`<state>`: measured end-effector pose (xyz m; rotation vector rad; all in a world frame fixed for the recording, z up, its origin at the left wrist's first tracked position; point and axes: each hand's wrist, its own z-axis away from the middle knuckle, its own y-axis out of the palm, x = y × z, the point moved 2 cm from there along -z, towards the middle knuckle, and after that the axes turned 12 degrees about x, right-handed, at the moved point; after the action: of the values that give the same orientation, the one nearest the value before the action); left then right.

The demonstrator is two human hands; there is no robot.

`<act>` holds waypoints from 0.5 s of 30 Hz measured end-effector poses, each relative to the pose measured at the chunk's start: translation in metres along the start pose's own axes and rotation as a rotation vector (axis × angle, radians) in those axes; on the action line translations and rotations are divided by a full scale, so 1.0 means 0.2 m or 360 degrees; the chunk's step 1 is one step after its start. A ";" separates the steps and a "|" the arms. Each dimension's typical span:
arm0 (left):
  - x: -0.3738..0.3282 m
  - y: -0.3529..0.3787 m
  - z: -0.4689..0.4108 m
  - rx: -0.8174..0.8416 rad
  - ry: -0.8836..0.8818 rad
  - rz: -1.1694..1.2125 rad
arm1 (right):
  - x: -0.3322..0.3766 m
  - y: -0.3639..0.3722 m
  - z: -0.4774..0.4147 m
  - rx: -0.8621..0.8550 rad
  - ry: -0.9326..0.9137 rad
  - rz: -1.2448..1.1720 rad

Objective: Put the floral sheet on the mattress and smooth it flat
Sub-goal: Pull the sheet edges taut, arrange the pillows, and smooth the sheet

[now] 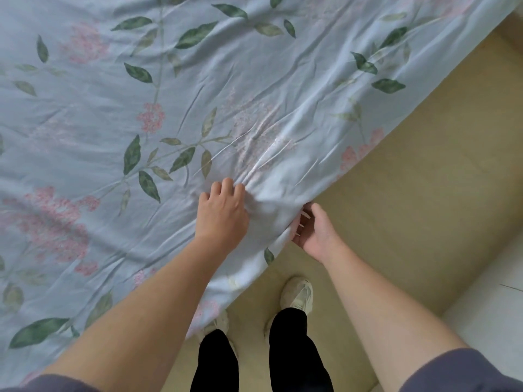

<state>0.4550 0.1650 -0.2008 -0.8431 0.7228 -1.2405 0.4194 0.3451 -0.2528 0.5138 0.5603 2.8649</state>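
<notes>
Out past the left hand the sheet point(141, 108) lies spread wide, running off beyond view on that side and away ahead, so its full length cannot be told. Its one visible edge runs slantwise, from low behind the left forearm up and away far beyond the right hand. The cloth is pale blue, printed with dark and faded green leaves on thin stems and clusters of small pink blossoms. It is creased all over, not yet flat.

The left hand point(222, 212) sits palm down on top of the sheet, its fingers curled in and bunching the cloth. Sharp folds fan out from its knuckles, ahead and toward the right hand's side. Between the two hands the cloth humps up in a soft ridge.

The right hand point(314, 230) is just beside it at the sheet's edge, fingers hooked under the hem and thumb over it, pinching the border.

Beyond the right hand stretches a tan surface point(410, 193); whether it is bare mattress I cannot tell. Below the hands stand two pale shoes point(297, 292) under black trousers point(288, 349). Farthest out on the right hand's side are white tiles point(495, 321).
</notes>
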 end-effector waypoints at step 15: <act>-0.07 -0.14 0.43 0.0468 0.0247 0.0538 | 0.17 0.30 0.44 0.0136 -0.0105 -0.0163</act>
<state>0.5103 0.1885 -0.1324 -0.3678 0.7494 -1.0790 0.4127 0.3277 -0.1433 0.5730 0.6794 2.7262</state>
